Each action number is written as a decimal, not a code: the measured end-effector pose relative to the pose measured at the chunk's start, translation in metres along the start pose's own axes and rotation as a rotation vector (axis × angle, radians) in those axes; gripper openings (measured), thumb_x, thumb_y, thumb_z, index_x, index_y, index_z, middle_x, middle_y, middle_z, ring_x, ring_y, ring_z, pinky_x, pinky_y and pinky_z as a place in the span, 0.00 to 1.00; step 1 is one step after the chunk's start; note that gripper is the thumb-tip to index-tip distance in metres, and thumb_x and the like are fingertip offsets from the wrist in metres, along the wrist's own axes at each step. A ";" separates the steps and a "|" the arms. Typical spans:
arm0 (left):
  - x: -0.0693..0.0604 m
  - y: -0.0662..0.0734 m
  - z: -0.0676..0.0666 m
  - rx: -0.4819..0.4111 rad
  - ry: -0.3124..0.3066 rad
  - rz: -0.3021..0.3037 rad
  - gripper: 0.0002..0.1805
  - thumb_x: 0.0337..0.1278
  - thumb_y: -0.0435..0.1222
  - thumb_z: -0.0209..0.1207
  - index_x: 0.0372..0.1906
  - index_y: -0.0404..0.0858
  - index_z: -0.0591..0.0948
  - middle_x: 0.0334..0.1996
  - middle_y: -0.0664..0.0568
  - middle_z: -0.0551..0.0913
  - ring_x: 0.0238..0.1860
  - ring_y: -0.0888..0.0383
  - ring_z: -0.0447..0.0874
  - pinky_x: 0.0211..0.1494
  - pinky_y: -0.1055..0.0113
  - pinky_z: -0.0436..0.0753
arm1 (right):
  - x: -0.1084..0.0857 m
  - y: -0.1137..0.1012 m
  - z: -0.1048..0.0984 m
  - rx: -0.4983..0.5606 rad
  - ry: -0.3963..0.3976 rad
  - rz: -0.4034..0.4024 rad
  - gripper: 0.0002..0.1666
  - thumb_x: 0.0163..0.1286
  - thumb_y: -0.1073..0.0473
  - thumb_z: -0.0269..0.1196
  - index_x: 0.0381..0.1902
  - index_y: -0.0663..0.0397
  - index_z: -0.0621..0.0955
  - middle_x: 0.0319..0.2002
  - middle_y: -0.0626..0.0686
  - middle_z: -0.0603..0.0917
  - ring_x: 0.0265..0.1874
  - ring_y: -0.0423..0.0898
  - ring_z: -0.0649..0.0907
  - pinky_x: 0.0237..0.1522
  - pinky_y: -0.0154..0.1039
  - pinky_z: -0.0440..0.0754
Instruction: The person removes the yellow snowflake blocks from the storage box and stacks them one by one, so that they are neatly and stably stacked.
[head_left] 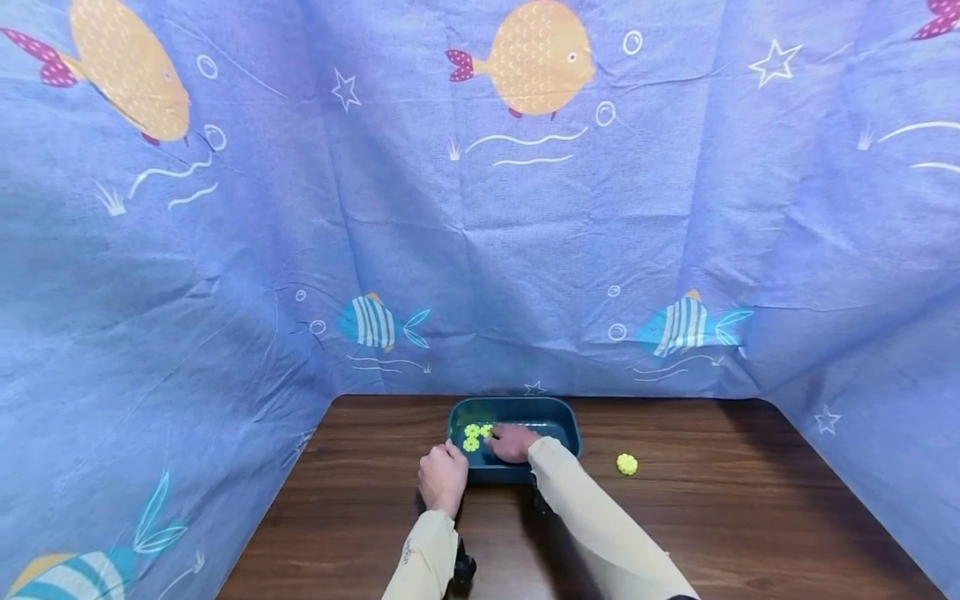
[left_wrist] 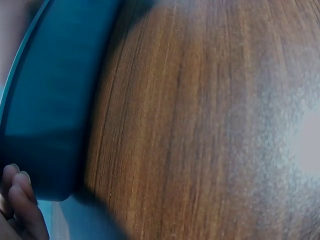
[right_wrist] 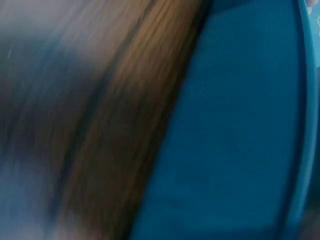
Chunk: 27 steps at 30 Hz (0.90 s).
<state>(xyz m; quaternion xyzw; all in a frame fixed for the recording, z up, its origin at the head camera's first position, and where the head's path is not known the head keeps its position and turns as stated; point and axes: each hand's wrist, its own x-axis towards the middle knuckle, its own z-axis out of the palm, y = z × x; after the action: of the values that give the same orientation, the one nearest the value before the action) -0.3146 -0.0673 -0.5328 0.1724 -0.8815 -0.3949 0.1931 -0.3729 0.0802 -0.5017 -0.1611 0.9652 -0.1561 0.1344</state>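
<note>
A dark teal tray (head_left: 577,446) with raised walls stands near the table's far edge. Inside, toward its left, lie several small yellow flower-shaped pieces (head_left: 471,445). My left hand (head_left: 442,477) grips the tray's near left corner; its fingertips (left_wrist: 22,195) lie against the outer wall in the left wrist view. Over the tray's near wall reaches my right hand (head_left: 513,442), its fingers down beside the yellow pieces. Whether those fingers pinch a piece is hidden. The right wrist view shows mostly the tray's outer wall (right_wrist: 230,125), blurred.
One more yellow flower-shaped piece (head_left: 627,464) lies on the brown wooden table (head_left: 720,517), right of the tray. A blue fish-print cloth (head_left: 525,275) hangs behind the table and along both sides.
</note>
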 end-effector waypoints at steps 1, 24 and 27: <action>0.000 0.000 0.001 -0.002 -0.002 0.000 0.21 0.69 0.41 0.55 0.25 0.31 0.85 0.27 0.34 0.86 0.29 0.37 0.85 0.33 0.43 0.81 | -0.001 -0.001 0.001 -0.010 -0.003 0.022 0.30 0.80 0.45 0.49 0.70 0.56 0.75 0.71 0.57 0.74 0.72 0.57 0.71 0.72 0.56 0.65; 0.001 0.001 -0.003 0.038 -0.002 0.015 0.23 0.69 0.41 0.54 0.24 0.28 0.85 0.26 0.33 0.86 0.26 0.37 0.84 0.32 0.44 0.81 | -0.028 0.041 -0.014 -0.160 0.224 0.149 0.03 0.63 0.65 0.66 0.34 0.59 0.86 0.33 0.59 0.86 0.25 0.50 0.81 0.31 0.49 0.83; 0.001 0.002 -0.004 0.046 0.009 0.026 0.22 0.68 0.40 0.54 0.24 0.28 0.85 0.26 0.32 0.86 0.26 0.37 0.84 0.31 0.43 0.80 | -0.026 0.043 -0.010 -0.146 0.256 0.142 0.02 0.63 0.68 0.66 0.33 0.60 0.86 0.34 0.60 0.87 0.27 0.50 0.83 0.34 0.50 0.84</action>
<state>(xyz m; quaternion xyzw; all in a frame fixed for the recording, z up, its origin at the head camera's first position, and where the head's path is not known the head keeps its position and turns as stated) -0.3136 -0.0690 -0.5290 0.1669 -0.8918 -0.3710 0.1980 -0.3641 0.1304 -0.5016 -0.0808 0.9922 -0.0949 0.0089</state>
